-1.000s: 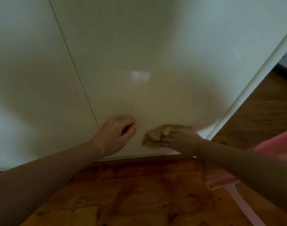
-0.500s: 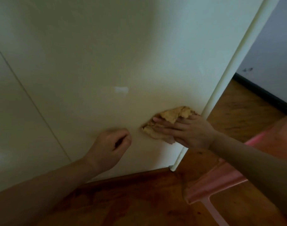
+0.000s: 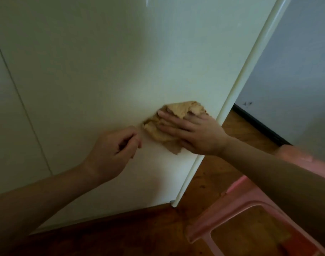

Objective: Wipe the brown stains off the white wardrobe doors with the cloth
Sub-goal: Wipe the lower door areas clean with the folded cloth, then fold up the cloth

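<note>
The white wardrobe door point(image 3: 106, 67) fills most of the head view. My right hand point(image 3: 196, 133) presses a crumpled tan cloth point(image 3: 178, 111) flat against the door's lower part, close to its rounded right edge point(image 3: 237, 93). My left hand point(image 3: 113, 148) rests against the door just left of the cloth, fingers curled into a loose fist with nothing in it. A narrow seam point(image 3: 19, 100) marks off a second door at the far left. No brown stain shows on the visible door surface; the patch under the cloth is hidden.
A pink plastic stool point(image 3: 241, 224) stands on the brown wooden floor point(image 3: 139, 235) at the lower right, under my right forearm. Beyond the door's edge is a pale wall point(image 3: 296, 74) with a dark skirting board point(image 3: 259, 124).
My right hand has slid the cloth up and to the right along the door, away from its bottom edge. My left hand stayed curled against the door. The view has tilted upward.
</note>
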